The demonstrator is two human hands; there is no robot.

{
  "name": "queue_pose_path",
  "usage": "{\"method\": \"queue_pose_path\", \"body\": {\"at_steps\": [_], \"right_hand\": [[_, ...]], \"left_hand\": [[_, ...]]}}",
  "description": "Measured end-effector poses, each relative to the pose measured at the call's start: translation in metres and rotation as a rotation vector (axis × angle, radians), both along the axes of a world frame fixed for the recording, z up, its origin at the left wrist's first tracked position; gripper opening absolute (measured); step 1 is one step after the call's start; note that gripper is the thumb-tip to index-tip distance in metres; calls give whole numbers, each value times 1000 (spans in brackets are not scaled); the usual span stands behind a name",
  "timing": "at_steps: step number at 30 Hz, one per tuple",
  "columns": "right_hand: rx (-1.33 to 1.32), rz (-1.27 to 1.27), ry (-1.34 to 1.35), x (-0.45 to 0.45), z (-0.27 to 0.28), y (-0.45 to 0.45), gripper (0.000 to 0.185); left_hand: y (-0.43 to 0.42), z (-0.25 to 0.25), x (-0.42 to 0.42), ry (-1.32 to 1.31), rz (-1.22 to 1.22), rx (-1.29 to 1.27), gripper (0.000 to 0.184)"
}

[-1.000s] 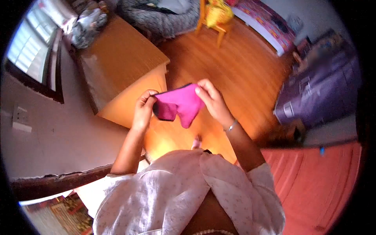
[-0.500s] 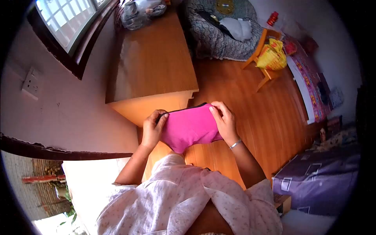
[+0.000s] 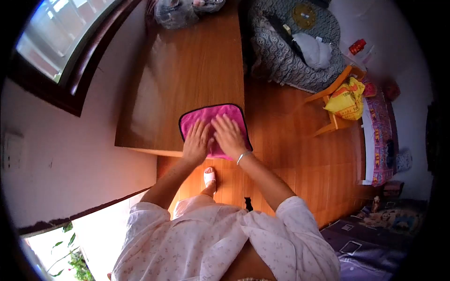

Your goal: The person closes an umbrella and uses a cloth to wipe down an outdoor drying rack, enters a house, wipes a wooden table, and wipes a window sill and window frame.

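Note:
A pink cloth (image 3: pixel 206 112) with a black edging lies spread on the near end of the wooden desk (image 3: pixel 197 75), its front part reaching past the desk edge. Flat on its left half rests my left hand (image 3: pixel 197 143), fingers stretched forward. My right hand (image 3: pixel 228 136) lies on the cloth's right half, fingers also extended, a silver bracelet (image 3: pixel 243 157) round the wrist. Neither hand grips the cloth.
Plastic bags (image 3: pixel 176 13) sit at the desk's far end. Beyond it is a table with a grey patterned cover (image 3: pixel 276 61). A wooden chair (image 3: pixel 330 93) holds a yellow bag (image 3: pixel 347 100). A window (image 3: pixel 65 42) is at left.
The pink cloth, held up by both hands in front of the desk, has been laid on the desktop. Both hands have let go of its edge and now lie flat on it.

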State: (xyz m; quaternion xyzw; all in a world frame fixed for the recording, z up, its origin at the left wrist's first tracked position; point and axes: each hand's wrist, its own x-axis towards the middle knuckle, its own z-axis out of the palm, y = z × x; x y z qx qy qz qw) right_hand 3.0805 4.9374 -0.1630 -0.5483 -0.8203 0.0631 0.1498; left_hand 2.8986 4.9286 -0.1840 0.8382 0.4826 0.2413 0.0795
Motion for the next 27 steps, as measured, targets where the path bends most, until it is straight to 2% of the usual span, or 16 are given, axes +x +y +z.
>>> {"method": "queue_pose_path", "body": {"at_steps": [1,2,4,5,8,14,17,21,24,27], "right_hand": [[-18,10,-5,0,-10,-8,54],[-29,23,-12,2,-18,-8,55],[-84,39,-46,6,-12,10,54],[-91,34,-46,10,-7,23,54],[-46,32,-36,18,-8,86,53],[93,-20,-13,34,-20,212,52],[108,-27,-15,36,-23,248,52],[113,48,-84,37,-26,233,54],[44,235,-117,42,-14,188,57],[10,404,-34,53,-21,130,58]], "left_hand": [[-7,-4,0,42,50,-168,61],[3,-7,0,48,53,-185,61],[17,0,1,270,54,-98,64],[35,3,3,283,61,-95,63],[96,14,14,238,68,-49,63],[219,-2,42,149,156,58,60],[249,-7,50,154,205,74,59],[212,-8,54,149,275,41,60],[136,2,61,177,356,-35,62],[53,12,81,193,448,-122,66]]}}
